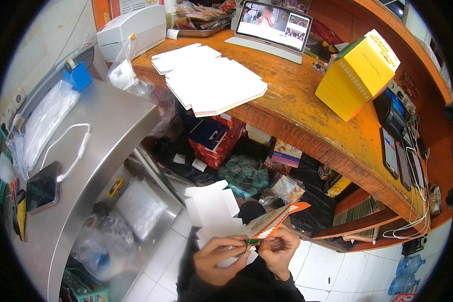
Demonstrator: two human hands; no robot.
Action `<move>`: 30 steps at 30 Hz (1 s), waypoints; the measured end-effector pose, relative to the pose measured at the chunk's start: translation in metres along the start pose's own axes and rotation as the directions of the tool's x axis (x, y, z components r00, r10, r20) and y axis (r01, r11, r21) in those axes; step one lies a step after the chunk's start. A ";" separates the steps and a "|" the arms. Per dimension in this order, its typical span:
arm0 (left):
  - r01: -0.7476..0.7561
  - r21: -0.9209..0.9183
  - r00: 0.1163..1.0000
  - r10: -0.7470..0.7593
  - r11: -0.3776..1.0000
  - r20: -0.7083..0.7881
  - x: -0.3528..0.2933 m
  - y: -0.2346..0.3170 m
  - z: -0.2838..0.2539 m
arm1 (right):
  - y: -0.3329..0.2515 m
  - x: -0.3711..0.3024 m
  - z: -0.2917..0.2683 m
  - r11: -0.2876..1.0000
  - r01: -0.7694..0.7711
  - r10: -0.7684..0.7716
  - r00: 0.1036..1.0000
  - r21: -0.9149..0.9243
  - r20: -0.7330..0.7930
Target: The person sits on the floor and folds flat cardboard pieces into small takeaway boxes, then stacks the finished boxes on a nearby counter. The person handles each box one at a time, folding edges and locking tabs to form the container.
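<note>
Low in the head view, both hands grip a partly folded cardboard box with a printed outside in orange, white and green (278, 220). My left hand (219, 259) pinches its near edge between thumb and fingers. On the other side, my right hand (279, 250) has thumb and fingertips closed on the same edge. White cardboard panels with tabs (212, 204) spread out just beyond my left hand; whether they belong to the same box I cannot tell.
A wooden desk (287, 85) carries stacked white cardboard blanks (216, 85), a tablet (269, 25), yellow boxes (356, 75), a white printer (131, 31) and phones (389, 151). On the steel counter (105, 128) at left lie a dark phone (43, 186) and a white cable (80, 146).
</note>
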State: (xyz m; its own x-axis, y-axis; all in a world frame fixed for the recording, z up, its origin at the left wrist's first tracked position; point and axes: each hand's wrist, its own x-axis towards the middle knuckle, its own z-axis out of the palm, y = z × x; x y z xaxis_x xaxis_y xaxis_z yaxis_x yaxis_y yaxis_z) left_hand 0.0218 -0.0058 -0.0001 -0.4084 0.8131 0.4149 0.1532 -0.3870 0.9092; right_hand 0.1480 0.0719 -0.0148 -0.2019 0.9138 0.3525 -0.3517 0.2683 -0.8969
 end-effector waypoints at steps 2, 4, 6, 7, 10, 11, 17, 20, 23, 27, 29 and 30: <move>0.009 0.002 1.000 -0.009 1.000 -0.010 0.000 -0.001 -0.001 | -0.002 -0.003 0.005 0.999 -0.037 0.038 0.998 0.021 -0.044; 0.004 -0.013 1.000 -0.005 1.000 -0.017 0.000 -0.002 -0.001 | 0.000 -0.009 0.012 1.000 -0.026 0.027 0.991 0.010 -0.130; -0.009 0.003 0.999 0.009 1.000 -0.047 0.000 -0.003 -0.002 | 0.001 -0.016 0.017 0.992 0.045 -0.062 0.987 -0.114 -0.148; -0.009 0.023 0.998 0.010 1.000 -0.059 0.000 -0.004 -0.002 | 0.003 -0.018 0.018 0.967 0.113 -0.142 0.983 -0.228 -0.113; -0.022 0.038 0.997 0.024 0.999 -0.067 -0.001 -0.006 -0.003 | 0.007 -0.026 0.022 0.810 0.291 -0.352 0.936 -0.510 -0.025; -0.016 0.027 0.998 0.018 0.999 -0.066 -0.002 -0.006 -0.004 | 0.008 -0.028 0.024 0.780 0.329 -0.388 0.922 -0.532 0.001; 0.010 0.027 0.994 -0.007 1.000 -0.112 -0.004 -0.005 -0.008 | 0.005 -0.033 0.035 0.729 0.347 -0.400 0.915 -0.590 0.045; -0.014 0.023 0.998 0.016 1.000 -0.064 -0.002 -0.004 -0.008 | 0.003 -0.030 0.034 0.771 0.310 -0.366 0.930 -0.556 0.011; -0.024 -0.005 0.999 0.024 1.000 -0.048 -0.001 -0.004 -0.009 | 0.001 -0.030 0.033 0.790 0.317 -0.360 0.933 -0.525 0.021; 0.005 -0.065 0.995 -0.011 0.998 -0.095 -0.002 -0.006 -0.012 | 0.001 -0.031 0.036 0.819 0.307 -0.323 0.945 -0.486 0.053; 0.013 -0.094 0.992 -0.024 0.995 -0.121 -0.003 -0.007 -0.014 | 0.002 -0.031 0.038 0.836 0.303 -0.304 0.950 -0.458 0.073; 0.013 -0.099 0.991 -0.026 0.995 -0.129 -0.003 -0.008 -0.015 | 0.002 -0.030 0.038 0.839 0.302 -0.297 0.951 -0.454 0.083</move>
State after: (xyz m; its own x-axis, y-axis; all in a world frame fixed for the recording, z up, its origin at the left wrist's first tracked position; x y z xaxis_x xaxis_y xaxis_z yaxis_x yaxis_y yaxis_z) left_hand 0.0087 -0.0118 -0.0091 -0.5249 0.7597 0.3838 0.0586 -0.4176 0.9067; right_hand 0.1185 0.0332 -0.0173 -0.1629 0.7642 0.6241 0.0590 0.6389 -0.7670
